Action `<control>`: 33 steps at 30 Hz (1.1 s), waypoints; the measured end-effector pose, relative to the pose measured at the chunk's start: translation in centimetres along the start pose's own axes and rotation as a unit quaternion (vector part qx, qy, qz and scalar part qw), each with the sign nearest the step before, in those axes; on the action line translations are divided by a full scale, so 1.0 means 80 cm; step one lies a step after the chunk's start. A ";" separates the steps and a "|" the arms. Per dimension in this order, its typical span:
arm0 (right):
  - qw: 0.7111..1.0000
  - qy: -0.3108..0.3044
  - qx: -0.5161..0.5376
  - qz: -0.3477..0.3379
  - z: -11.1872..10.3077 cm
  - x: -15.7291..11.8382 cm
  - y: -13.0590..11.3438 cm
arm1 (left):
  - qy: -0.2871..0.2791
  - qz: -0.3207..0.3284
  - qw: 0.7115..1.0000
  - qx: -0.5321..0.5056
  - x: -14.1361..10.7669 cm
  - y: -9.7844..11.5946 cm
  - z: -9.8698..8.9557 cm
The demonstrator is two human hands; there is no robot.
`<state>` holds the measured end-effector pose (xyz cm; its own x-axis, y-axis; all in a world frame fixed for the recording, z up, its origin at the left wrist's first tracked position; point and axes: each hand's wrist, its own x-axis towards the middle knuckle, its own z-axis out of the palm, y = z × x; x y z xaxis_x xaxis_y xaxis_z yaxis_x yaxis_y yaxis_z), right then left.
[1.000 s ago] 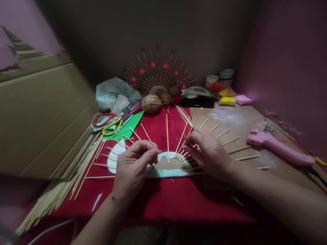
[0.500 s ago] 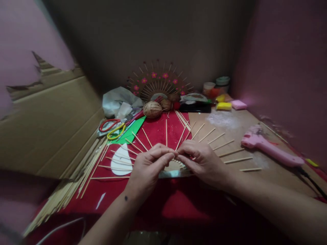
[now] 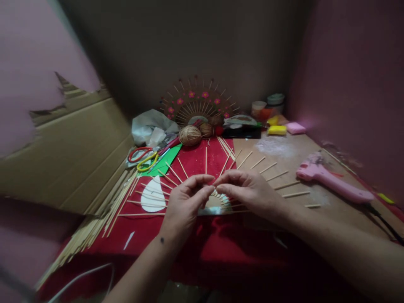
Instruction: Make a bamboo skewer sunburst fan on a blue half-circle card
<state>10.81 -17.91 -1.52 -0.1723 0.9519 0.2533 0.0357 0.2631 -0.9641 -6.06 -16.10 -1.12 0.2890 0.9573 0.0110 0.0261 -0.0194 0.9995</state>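
Note:
Thin wooden sticks [image 3: 206, 160] fan out in a half circle from a small half-round base [image 3: 212, 203] on the table. My left hand [image 3: 187, 202] and my right hand [image 3: 254, 192] are over this base, their fingertips nearly meeting. Thumb and index finger come together in a pinch on each hand. Whatever lies between the fingertips is too small to make out. Under the sticks on the left lies a white teardrop-shaped piece [image 3: 155, 183]. My hands cover parts of the sticks and the base.
A pink glue gun [image 3: 334, 181] lies right. Scissors [image 3: 147, 161] rest on green sheets [image 3: 172, 159] at left, near a bundle of loose sticks [image 3: 85, 233]. Behind are a twine ball [image 3: 190, 135] and a flower-decorated stick fan [image 3: 197, 94]. Cardboard [image 3: 78, 160] stands left.
My fingertips have lifted slightly and loosened from their tight joint pinch, showing more of the base beneath. The view has shifted a little, moving the things on the left rightward.

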 end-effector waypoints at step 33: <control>0.901 -0.298 0.305 0.076 -0.006 -0.015 0.005 | -0.026 -0.011 0.999 0.026 -0.043 0.011 -0.031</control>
<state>11.53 -18.84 -2.17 -0.7165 0.6677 0.2019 -0.4129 -0.1726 -0.8943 -9.44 -18.68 -0.21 0.3376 0.9412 -0.0137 0.0819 -0.0149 0.9965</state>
